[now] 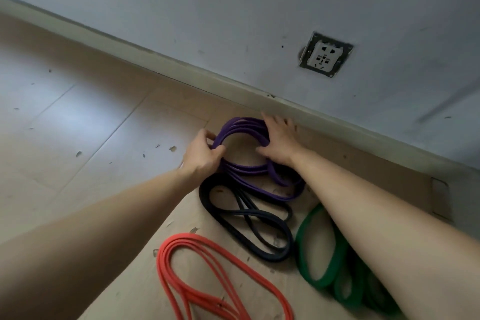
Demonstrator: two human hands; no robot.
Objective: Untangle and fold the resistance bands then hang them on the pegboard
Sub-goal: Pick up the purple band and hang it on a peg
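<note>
Purple band (244, 125) is gathered into a coil of several turns close to the skirting board, with its loose tail trailing on the cardboard (363, 163). The coil's left side is pinched by the left hand (205, 153), whose fingers are curled round the turns. Its right side is clasped by the right hand (279, 143), with the thumb hooked inside the ring. Light, limp, springy rubber is to be expected (the turns would likely spring apart if let go), so all turns are best gripped together on opposite sides. Black band (207, 206), orange band (187, 238) and green band (302, 244) lie loose nearby. No pegboard is seen.
</note>
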